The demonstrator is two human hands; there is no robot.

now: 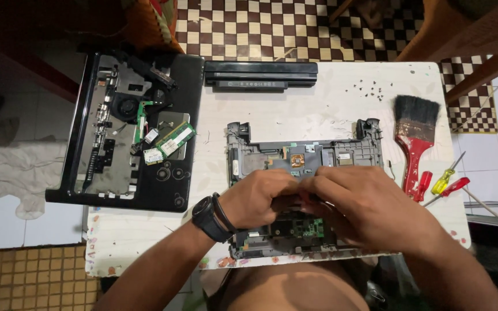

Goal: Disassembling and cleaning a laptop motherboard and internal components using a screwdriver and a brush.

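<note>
Both my hands, left hand [256,198] and right hand [357,206], press together, fingers curled over the middle of a stripped laptop chassis [304,154] lying near the white surface's [318,109] front edge, steadying it; whatever they pinch is hidden. Screwdrivers [445,185] wait rightward.

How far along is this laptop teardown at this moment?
Done: battery out, black cover set aside with memory modules on it, screws loose on the table. In hand: left hand and right hand work at the base chassis. Left: its green board is in place.
</note>
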